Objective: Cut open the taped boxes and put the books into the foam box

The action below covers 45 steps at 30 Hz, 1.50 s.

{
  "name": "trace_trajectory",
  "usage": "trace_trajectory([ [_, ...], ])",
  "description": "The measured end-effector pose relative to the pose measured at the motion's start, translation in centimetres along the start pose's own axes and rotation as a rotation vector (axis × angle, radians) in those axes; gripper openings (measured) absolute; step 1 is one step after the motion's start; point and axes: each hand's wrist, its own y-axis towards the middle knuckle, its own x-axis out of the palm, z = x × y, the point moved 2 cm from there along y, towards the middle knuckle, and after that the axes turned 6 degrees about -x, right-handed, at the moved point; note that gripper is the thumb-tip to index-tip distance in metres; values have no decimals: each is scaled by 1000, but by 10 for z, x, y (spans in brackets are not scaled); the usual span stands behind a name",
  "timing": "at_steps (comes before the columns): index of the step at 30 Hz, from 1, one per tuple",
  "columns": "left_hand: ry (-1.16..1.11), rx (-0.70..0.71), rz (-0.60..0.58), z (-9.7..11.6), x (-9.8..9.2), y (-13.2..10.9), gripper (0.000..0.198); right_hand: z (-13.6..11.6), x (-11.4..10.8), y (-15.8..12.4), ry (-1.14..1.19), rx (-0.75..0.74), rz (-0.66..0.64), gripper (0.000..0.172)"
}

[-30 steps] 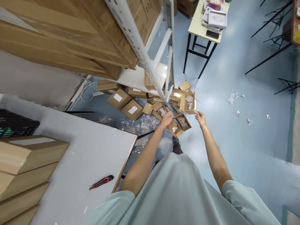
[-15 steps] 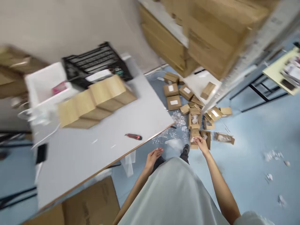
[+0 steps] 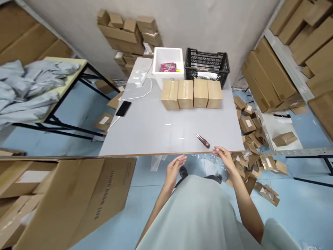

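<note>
While both hands hover at the white rectangular table's (image 3: 156, 132) near edge | left hand (image 3: 173, 169): empty, fingers loosely apart, below the edge | red-and-black utility knife (image 3: 203, 141): flat on the tabletop | right hand (image 3: 223, 157): empty, fingers spread, just beside the knife; approach stage, I'd say; grasping needs a short forward reach.

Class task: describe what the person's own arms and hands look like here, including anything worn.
The left hand and right hand are bare: no gloves, and no watch or ring shows. The person wears a pale green-grey shirt; its short sleeve shows on the right side only, with nothing worn below it.
</note>
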Motion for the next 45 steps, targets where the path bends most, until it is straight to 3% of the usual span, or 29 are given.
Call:
trace_trajectory([
  [4, -16, 12, 32, 34, -59, 18, 61, -12, 61, 5, 0, -5, 7, 72],
  [6, -12, 17, 18, 47, -70, 30, 60, -14, 77, 9, -19, -15, 26, 71],
  [9, -4, 16, -33, 62, -66, 52, 61, -19, 83, 28, -97, -71, 80, 70],
  [14, 64, 40, -144, 98, -33, 93, 63, -37, 65, 96, -291, -233, 266, 69],
  [20, 217, 184, -234, 172, 28, 157, 61, -70, 49, 198, -489, -343, 424, 70],
  [25, 324, 245, -248, 216, 100, 227, 48, -85, 44, 289, -621, -281, 473, 94],
  [30, 348, 261, -249, 224, 157, 273, 40, -85, 54, 370, -651, -146, 446, 116],
  [34, 331, 225, -257, 212, 167, 282, 42, -79, 67, 413, -686, -88, 421, 124],
  [37, 324, 195, -235, 203, 164, 285, 41, -72, 69, 428, -702, -73, 450, 117],
  [45, 316, 136, -232, 196, 155, 286, 40, -78, 56, 418, -671, -92, 496, 101],
])
